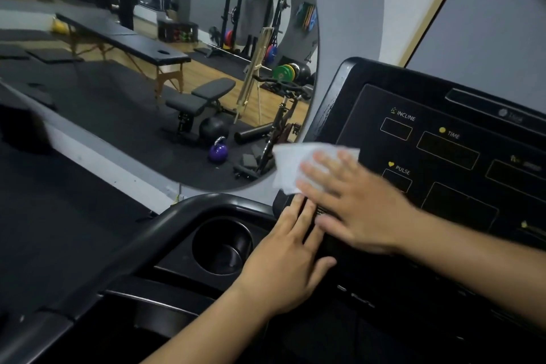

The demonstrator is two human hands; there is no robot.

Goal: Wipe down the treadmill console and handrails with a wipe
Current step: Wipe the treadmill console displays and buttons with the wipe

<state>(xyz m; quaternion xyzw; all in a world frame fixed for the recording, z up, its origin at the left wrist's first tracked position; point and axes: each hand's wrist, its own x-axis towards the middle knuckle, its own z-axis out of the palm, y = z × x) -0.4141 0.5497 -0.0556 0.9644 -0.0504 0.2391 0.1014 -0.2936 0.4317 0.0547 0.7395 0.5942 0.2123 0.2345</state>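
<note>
The right hand (351, 204) lay flat and spread, fingers splayed over the white wipe (298, 167), pressing it against the left edge of the treadmill console (443, 186). No pinch there; the palm did the holding, and the wipe stuck out past the fingertips toward the mirror (147, 68). The left hand (286, 263) sat just below and beside it, also open and flat, fingers together on the console's lower left corner, apparently bracing, holding nothing. The cup holder (221, 245) sat just left of that hand, untouched.

This looked like the console stage, early on: the wipe covered only the left margin, near the PULSE label (402, 170). The next move would call for a sweep rightward across the display panel with steady flat pressure. The handrail (141, 242), curving out to the left of the left hand, seemed yet to be wiped.
</note>
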